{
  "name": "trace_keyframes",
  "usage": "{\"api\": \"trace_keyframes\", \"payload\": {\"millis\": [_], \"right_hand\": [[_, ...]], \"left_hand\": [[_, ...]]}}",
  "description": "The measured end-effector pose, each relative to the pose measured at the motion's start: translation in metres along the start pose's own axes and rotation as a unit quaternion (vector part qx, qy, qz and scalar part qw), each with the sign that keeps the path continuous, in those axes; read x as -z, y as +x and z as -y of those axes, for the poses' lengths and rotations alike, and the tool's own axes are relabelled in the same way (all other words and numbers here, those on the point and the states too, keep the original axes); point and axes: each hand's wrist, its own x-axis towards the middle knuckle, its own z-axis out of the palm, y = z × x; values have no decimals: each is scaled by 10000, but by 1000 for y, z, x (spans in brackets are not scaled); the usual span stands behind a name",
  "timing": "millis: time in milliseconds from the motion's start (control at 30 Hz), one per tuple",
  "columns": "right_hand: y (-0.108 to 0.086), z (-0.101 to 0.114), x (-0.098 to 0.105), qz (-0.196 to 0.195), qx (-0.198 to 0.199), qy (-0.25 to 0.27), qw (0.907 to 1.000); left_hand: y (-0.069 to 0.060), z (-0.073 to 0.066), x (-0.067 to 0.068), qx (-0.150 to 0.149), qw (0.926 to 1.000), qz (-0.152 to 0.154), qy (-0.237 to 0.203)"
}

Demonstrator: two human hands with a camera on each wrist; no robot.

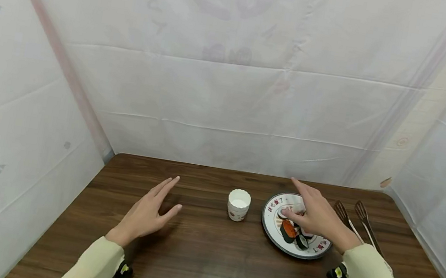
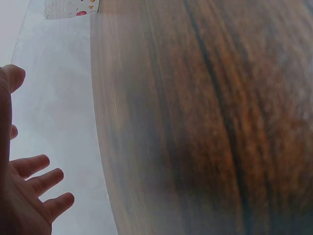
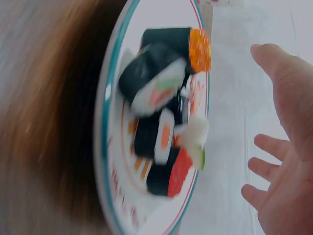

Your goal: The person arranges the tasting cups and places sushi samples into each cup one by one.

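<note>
Above the left part of the brown table my left hand (image 1: 145, 212) hovers with its fingers extended and thumb spread, holding nothing. My right hand (image 1: 318, 216) is over a round white plate (image 1: 272, 229) with a coloured rim, its fingers stretched out and apart from the food. Several sushi pieces lie on that plate, among them an orange-topped roll (image 3: 199, 50), a large roll with a green and pink centre (image 3: 159, 88) and a red-topped roll (image 3: 180, 171). Between the hands stands a small white cup (image 1: 238, 205) with a scalloped rim.
Two slotted utensils (image 1: 362, 213) with dark heads and pale handles lie right of the plate, partly behind the right forearm. White patterned cloth (image 1: 219, 109) hangs behind the table (image 1: 195, 261) and along both sides.
</note>
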Motion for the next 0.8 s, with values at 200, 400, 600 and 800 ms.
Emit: {"api": "trace_keyframes", "payload": {"millis": [200,400,600,800], "right_hand": [[15,14,-14,195,25,163,9997],[28,27,-26,445,98,342,9984],[36,43,-37,634,192,352,9972],[44,60,-46,626,376,373,9966]], "left_hand": [[0,-2,-1,-96,9999,-98,-32],[0,-5,-1,-138,9997,-169,-70],[1,-5,-2,-181,9996,-183,-75],[0,-6,-5,-211,9994,-259,17]]}}
